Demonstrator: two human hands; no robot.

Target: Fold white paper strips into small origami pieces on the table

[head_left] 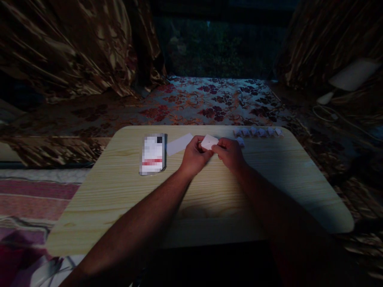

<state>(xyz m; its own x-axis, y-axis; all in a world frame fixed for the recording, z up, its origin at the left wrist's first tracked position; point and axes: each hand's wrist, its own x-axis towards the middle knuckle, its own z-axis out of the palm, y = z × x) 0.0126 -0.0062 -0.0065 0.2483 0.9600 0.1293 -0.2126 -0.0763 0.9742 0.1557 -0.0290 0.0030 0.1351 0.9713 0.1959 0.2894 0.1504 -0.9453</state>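
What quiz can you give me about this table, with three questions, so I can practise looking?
1. True or false: the right hand holds the white square and the left hand isn't touching it.

2. Where is the row of small white pieces?
A) Near left corner
B) Far right corner
C) Near right corner

3. Fill in: the corners of the wooden table are ____, not pointy.

Key: 1 false; 2 B; 3 rounded

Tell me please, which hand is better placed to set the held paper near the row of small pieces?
Probably the right hand: it and the left hand both hold the white paper, but it is nearer the row.
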